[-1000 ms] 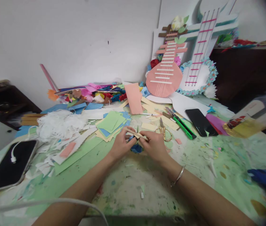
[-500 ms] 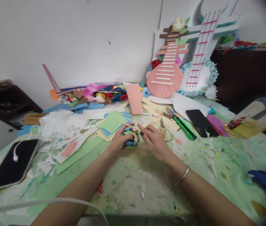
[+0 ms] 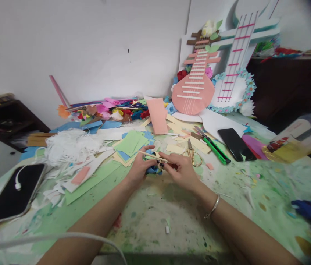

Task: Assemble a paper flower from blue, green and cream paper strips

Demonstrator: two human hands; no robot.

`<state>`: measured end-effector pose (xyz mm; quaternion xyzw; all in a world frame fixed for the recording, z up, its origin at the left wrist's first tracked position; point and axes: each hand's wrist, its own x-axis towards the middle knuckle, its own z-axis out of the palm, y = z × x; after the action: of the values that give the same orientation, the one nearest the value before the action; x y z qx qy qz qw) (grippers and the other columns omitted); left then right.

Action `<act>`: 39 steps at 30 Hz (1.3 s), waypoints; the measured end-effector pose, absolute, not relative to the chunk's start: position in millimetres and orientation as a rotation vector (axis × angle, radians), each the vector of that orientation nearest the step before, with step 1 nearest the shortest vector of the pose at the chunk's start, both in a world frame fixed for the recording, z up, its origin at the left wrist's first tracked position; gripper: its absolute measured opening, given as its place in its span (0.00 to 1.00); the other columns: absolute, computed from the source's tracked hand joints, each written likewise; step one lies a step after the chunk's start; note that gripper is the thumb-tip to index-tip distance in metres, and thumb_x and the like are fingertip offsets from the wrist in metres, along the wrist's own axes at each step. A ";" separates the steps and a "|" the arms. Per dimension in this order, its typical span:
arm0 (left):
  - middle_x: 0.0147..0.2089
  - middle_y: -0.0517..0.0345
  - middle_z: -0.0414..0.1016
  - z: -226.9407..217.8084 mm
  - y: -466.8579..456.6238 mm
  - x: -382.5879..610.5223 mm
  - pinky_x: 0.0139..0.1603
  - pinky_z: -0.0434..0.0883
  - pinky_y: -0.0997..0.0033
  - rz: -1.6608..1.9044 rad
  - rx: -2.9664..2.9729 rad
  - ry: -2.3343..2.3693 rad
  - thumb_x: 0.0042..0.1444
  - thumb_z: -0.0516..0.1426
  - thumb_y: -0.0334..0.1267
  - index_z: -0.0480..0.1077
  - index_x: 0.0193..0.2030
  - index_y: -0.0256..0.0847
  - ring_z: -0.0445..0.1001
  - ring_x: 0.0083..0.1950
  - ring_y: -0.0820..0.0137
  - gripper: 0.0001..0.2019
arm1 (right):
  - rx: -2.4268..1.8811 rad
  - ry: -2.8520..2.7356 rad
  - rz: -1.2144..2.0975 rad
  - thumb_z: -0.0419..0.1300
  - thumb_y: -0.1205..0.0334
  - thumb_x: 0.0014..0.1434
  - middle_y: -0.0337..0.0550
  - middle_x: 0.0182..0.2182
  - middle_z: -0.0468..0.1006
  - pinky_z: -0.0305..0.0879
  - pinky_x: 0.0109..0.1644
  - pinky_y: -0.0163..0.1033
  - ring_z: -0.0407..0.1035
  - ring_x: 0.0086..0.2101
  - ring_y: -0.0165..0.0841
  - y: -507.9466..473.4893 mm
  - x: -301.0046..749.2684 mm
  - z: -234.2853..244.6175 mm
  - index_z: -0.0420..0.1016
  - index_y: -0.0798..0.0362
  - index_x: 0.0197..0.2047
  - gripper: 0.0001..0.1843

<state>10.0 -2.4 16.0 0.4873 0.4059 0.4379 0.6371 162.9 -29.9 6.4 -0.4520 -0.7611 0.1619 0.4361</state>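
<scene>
At the middle of the table, my left hand (image 3: 139, 165) is closed round a small folded blue and green paper piece (image 3: 152, 170), much of it hidden by the fingers. A thin pale stick (image 3: 149, 155) slants across just above the paper piece. My right hand (image 3: 182, 169) grips the stick's right end, its fingertips meeting those of the left hand. Close beyond the right hand lie small gold-handled scissors (image 3: 190, 152). Green paper squares (image 3: 132, 142) lie stacked on blue and yellow sheets beyond my left hand.
Right of the scissors lie a green utility knife (image 3: 216, 150) and a black phone (image 3: 235, 144). White string (image 3: 68, 145) heaps at left, near another phone (image 3: 14, 193) with a cable. A pink paper lute (image 3: 192, 94) leans on the wall beside a white one (image 3: 231, 86).
The stick has come lower and nearer the paper piece, tilting down to the right. My right fingers have closed in toward the left hand, covering more of the paper piece.
</scene>
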 end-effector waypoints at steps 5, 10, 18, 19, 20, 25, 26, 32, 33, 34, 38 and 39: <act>0.34 0.55 0.72 14.7 -0.4 7.8 0.30 0.66 0.75 1.007 1.217 0.945 0.40 0.61 0.33 0.64 0.51 0.36 0.71 0.32 0.71 0.27 | -1.071 -1.784 0.554 0.56 0.62 0.54 0.35 0.18 0.65 0.56 0.28 0.32 0.59 0.22 0.26 -30.8 164.3 12.2 0.74 0.55 0.47 0.17; 0.46 0.52 0.72 12.3 -0.6 7.1 0.35 0.67 0.74 0.957 1.381 0.898 0.46 0.60 0.40 0.71 0.45 0.41 0.71 0.40 0.69 0.18 | -1.186 -1.343 0.784 0.59 0.58 0.51 0.40 0.24 0.72 0.60 0.28 0.33 0.66 0.25 0.29 -16.9 172.1 9.0 0.76 0.56 0.39 0.14; 0.45 0.50 0.71 9.8 -1.1 9.1 0.35 0.66 0.74 0.885 1.457 0.838 0.47 0.57 0.38 0.68 0.45 0.36 0.71 0.39 0.69 0.16 | -1.111 -1.263 1.053 0.64 0.61 0.43 0.45 0.33 0.79 0.68 0.37 0.39 0.72 0.34 0.36 -16.9 167.0 7.4 0.78 0.55 0.39 0.17; 0.43 0.51 0.71 9.2 0.0 8.6 0.36 0.66 0.74 0.874 1.486 0.843 0.47 0.57 0.37 0.68 0.44 0.36 0.70 0.38 0.69 0.16 | -1.105 -1.260 1.063 0.64 0.60 0.43 0.45 0.33 0.79 0.68 0.38 0.39 0.72 0.34 0.36 -17.9 165.7 7.1 0.78 0.55 0.40 0.18; 0.42 0.52 0.71 8.5 1.0 8.2 0.37 0.66 0.73 0.876 1.522 0.851 0.46 0.57 0.37 0.67 0.44 0.36 0.70 0.39 0.69 0.16 | -1.107 -1.261 1.064 0.64 0.60 0.44 0.44 0.33 0.79 0.68 0.37 0.39 0.72 0.34 0.36 -18.5 164.8 6.4 0.78 0.55 0.40 0.17; 0.42 0.55 0.66 4.7 1.9 7.5 0.44 0.66 0.71 0.950 1.718 0.831 0.45 0.59 0.36 0.60 0.41 0.39 0.67 0.44 0.69 0.16 | -1.254 -1.365 0.896 0.62 0.58 0.47 0.43 0.25 0.77 0.63 0.32 0.36 0.70 0.28 0.33 -15.9 167.3 1.8 0.77 0.56 0.27 0.09; 0.42 0.55 0.65 3.8 1.5 7.5 0.44 0.67 0.70 0.939 1.739 0.805 0.45 0.60 0.36 0.59 0.40 0.39 0.68 0.42 0.70 0.17 | -1.290 -1.415 0.838 0.62 0.59 0.47 0.42 0.24 0.76 0.62 0.31 0.35 0.69 0.27 0.32 -15.2 168.1 1.1 0.76 0.56 0.26 0.08; 0.38 0.55 0.64 0.7 2.0 5.8 0.41 0.68 0.72 0.918 1.927 0.724 0.46 0.60 0.39 0.61 0.33 0.38 0.67 0.41 0.71 0.12 | -1.396 -1.601 0.660 0.59 0.65 0.49 0.37 0.20 0.73 0.55 0.29 0.32 0.64 0.24 0.28 -17.0 167.8 1.7 0.73 0.55 0.23 0.06; 0.39 0.54 0.64 0.9 2.2 5.5 0.42 0.68 0.72 0.930 1.940 0.715 0.47 0.60 0.39 0.62 0.31 0.37 0.67 0.43 0.69 0.11 | -1.389 -1.616 0.646 0.59 0.65 0.50 0.37 0.20 0.72 0.55 0.29 0.32 0.63 0.24 0.27 -17.9 167.4 2.5 0.72 0.55 0.23 0.06; 0.40 0.53 0.64 1.4 2.3 5.3 0.42 0.69 0.71 0.942 1.941 0.701 0.47 0.60 0.39 0.62 0.31 0.37 0.67 0.44 0.68 0.11 | -1.376 -1.630 0.632 0.59 0.65 0.50 0.37 0.19 0.71 0.54 0.28 0.31 0.63 0.24 0.27 -18.7 167.2 3.5 0.71 0.55 0.22 0.07; 0.48 0.48 0.62 3.2 2.5 3.7 0.39 0.70 0.70 1.005 1.872 0.659 0.44 0.62 0.39 0.63 0.32 0.36 0.69 0.43 0.68 0.13 | -1.295 -1.689 0.678 0.57 0.61 0.53 0.37 0.21 0.72 0.54 0.28 0.31 0.63 0.24 0.27 -21.6 166.6 8.2 0.72 0.55 0.25 0.09; 0.49 0.48 0.61 3.1 2.7 3.2 0.38 0.71 0.70 1.012 1.854 0.650 0.43 0.63 0.39 0.63 0.31 0.36 0.69 0.41 0.69 0.13 | -1.274 -1.703 0.712 0.56 0.61 0.54 0.38 0.22 0.72 0.54 0.28 0.30 0.63 0.24 0.26 -22.2 166.5 8.9 0.72 0.55 0.26 0.10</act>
<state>3.2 2.7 3.1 0.7496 0.2626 0.4090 0.4492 166.5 -22.2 8.9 -0.5116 -0.6840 0.2859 0.4343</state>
